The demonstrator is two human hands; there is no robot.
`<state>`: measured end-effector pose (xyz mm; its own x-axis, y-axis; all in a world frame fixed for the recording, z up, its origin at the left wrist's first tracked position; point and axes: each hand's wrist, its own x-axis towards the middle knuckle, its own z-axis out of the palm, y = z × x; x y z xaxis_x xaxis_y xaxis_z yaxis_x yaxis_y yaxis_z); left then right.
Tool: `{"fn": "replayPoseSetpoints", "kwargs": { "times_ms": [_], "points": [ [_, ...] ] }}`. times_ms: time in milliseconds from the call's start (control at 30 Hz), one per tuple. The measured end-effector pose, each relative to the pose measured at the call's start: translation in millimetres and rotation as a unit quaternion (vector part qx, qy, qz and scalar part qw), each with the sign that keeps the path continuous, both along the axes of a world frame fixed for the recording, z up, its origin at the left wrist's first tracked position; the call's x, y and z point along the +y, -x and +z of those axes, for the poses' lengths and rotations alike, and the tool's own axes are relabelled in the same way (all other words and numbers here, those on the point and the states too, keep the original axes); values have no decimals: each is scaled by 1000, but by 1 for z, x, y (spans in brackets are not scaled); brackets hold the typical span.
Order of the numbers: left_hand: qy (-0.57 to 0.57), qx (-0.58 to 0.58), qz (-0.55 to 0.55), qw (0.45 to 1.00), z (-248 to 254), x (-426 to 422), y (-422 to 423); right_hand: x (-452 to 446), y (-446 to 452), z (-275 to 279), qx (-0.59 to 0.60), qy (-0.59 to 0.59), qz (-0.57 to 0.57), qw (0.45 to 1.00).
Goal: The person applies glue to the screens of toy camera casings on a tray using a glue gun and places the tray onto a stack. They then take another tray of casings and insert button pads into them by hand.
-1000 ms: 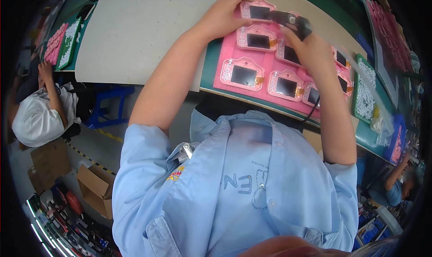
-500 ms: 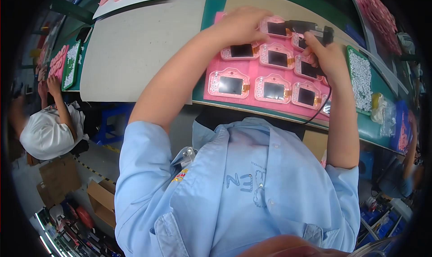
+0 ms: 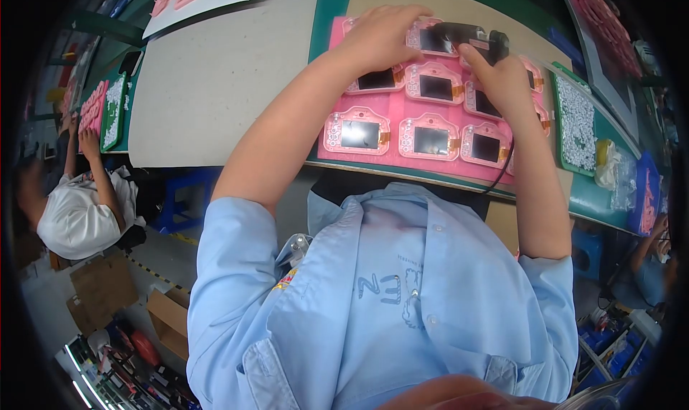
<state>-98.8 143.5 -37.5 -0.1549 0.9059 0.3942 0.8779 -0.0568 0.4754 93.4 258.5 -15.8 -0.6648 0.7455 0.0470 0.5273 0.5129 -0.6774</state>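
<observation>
Several pink, clear-edged handheld-game casings with dark screens and orange ribbon strips lie in rows on a pink mat (image 3: 393,108). My right hand (image 3: 502,76) is closed around a black corded glue gun (image 3: 459,32), its front end pointing left over a back-row casing (image 3: 432,44). The gun's cord runs down past my wrist to the table edge. My left hand (image 3: 387,35) rests at that casing's left side, thumb and fingers apart. Whether its fingertips touch the casing I cannot tell. Nearest the front edge is a casing (image 3: 428,137) with its screen up.
Right of the mat, a green tray (image 3: 576,123) holds small white pieces, beside a clear plastic bag (image 3: 623,187) and a blue bin (image 3: 644,202). A grey board (image 3: 230,72) covers the table's left. Other people sit at far left and right.
My right hand and the glue gun have shifted left, bringing the tool further over the back-row casing. My left hand stays at the casing's left side.
</observation>
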Motion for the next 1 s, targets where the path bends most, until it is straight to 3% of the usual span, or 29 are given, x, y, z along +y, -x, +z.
{"fn": "replayPoseSetpoints", "kwargs": {
  "times_ms": [167, 267, 367, 467, 767, 1000],
  "points": [
    [2, 5, -1, 1000, -2, 1, 0, -1, -1, 1, -16, -35, -3, 999],
    [-3, 18, 4, 1000, -4, 0, -1, -4, -5, 6, 10, 19, -6, 1000],
    [-5, 14, 10, 1000, -6, 1, 2, -22, -10, 34, -47, -7, -20, 999],
    [-12, 19, 14, 1000, -6, 0, 0, -15, -23, 31, -79, 43, 9, 996],
    [-21, 24, 8, 999, -8, 1, 1, -24, -28, 33, -169, -89, -3, 982],
    [-20, 19, 3, 1000, -8, 0, 1, -28, -26, 34, -131, -104, -2, 986]
  ]
}}
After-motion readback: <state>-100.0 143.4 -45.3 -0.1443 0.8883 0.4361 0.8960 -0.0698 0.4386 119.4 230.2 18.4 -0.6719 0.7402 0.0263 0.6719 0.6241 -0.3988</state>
